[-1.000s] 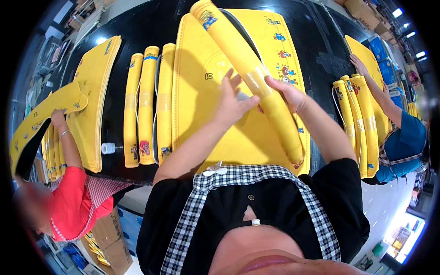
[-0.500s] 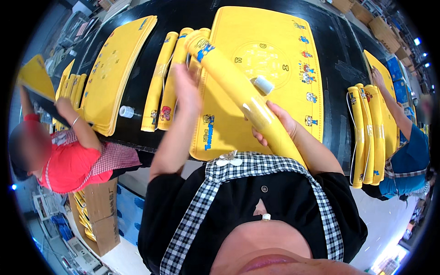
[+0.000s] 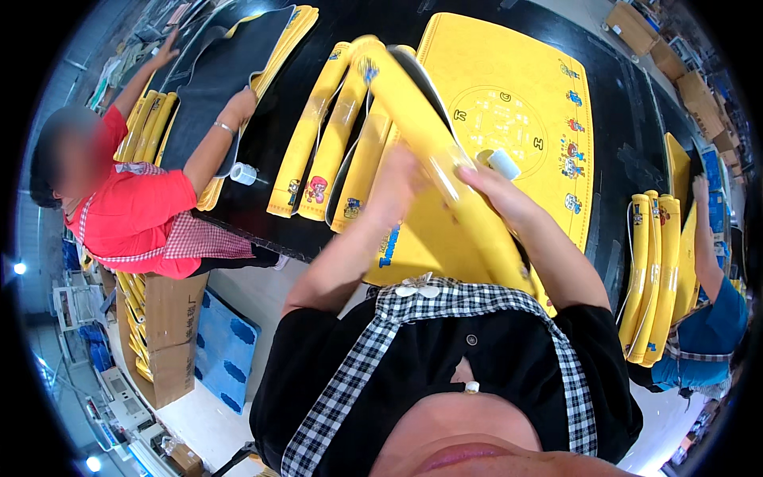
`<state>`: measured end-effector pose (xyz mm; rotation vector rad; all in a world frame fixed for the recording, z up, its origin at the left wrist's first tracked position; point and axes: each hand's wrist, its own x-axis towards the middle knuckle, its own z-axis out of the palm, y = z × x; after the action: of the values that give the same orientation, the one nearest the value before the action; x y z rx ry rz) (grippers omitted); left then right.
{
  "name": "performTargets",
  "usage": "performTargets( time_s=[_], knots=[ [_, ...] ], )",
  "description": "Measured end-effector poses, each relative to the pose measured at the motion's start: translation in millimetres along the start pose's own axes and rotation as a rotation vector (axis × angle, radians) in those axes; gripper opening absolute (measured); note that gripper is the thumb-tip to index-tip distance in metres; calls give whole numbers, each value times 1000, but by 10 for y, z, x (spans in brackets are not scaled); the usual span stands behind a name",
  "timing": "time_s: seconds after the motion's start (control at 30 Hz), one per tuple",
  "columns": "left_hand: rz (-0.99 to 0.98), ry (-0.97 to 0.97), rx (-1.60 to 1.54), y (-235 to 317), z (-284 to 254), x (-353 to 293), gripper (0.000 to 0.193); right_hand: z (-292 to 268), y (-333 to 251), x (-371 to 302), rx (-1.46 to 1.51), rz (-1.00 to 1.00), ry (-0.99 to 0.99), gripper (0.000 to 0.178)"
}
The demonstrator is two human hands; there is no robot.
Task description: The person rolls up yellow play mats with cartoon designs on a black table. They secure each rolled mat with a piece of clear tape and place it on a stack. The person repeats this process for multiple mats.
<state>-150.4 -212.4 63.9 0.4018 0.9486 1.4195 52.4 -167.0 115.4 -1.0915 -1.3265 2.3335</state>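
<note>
A rolled yellow mat (image 3: 421, 123) slants across in front of me, its far end to the left and its near end by my apron. Clear tape shines around its middle. My right hand (image 3: 501, 195) grips the roll from the right, thumb on top. Against the roll's left side is my left hand (image 3: 400, 179), smeared by motion, so its fingers cannot be read. Beneath lies a flat yellow mat (image 3: 548, 95) printed with cartoon figures and a circle. A roll of tape (image 3: 503, 164) rests on it, just beyond my right hand.
Several rolled mats (image 3: 306, 131) lie left on the black table (image 3: 608, 103). Another tape roll (image 3: 244, 173) is near a co-worker in red (image 3: 139, 211), who handles a dark-backed mat (image 3: 226, 87). More rolled mats (image 3: 652, 274) lie right, beside a person in blue (image 3: 703, 318).
My left hand has moved right to the roll's side, and my right hand has shifted along it. The view has turned slightly. The co-worker in red now reaches over a dark-backed mat.
</note>
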Motion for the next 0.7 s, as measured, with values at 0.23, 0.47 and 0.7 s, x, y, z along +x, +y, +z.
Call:
performTargets(
  time_s=[0.23, 0.47, 0.7],
  knots=[
    [195, 114, 277, 321, -286, 210, 64, -552, -147, 335, -1250, -529, 537, 66],
    [328, 246, 1239, 1583, -2059, 766, 63, -1167, 462, 94, -1226, -274, 521, 66],
    [170, 488, 2007, 1175, -1566, 763, 90, -1755, 498, -580, -736, -263, 831, 48]
  ],
)
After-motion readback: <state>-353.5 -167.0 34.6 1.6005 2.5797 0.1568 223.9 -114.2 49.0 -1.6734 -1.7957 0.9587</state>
